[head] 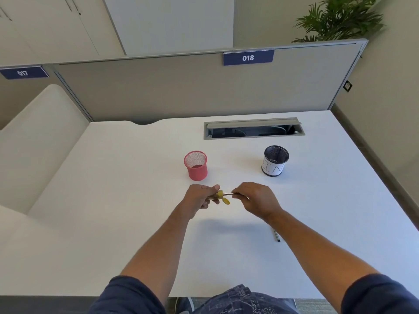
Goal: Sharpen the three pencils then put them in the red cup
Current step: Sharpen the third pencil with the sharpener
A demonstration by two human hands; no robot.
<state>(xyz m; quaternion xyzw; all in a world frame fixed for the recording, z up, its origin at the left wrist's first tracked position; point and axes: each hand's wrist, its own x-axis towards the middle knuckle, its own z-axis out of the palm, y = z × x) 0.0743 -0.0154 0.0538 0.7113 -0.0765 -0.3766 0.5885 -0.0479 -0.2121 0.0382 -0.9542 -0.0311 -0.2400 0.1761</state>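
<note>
My left hand (200, 198) is closed around a yellow sharpener (220, 194), whose open yellow lid hangs below it. My right hand (256, 198) pinches a pencil (227, 194) whose tip end sits in the sharpener; most of the pencil is hidden by my fingers. Both hands are held above the white desk (136, 200), just in front of the red mesh cup (196, 165), which looks empty. Another dark pencil (276, 235) lies on the desk, partly hidden under my right forearm. A third pencil is not visible.
A black mesh cup (275, 160) with a white paper label stands to the right of the red cup. An open cable hatch (254, 128) is set into the desk behind both cups. A grey partition (181, 91) closes the back of the desk.
</note>
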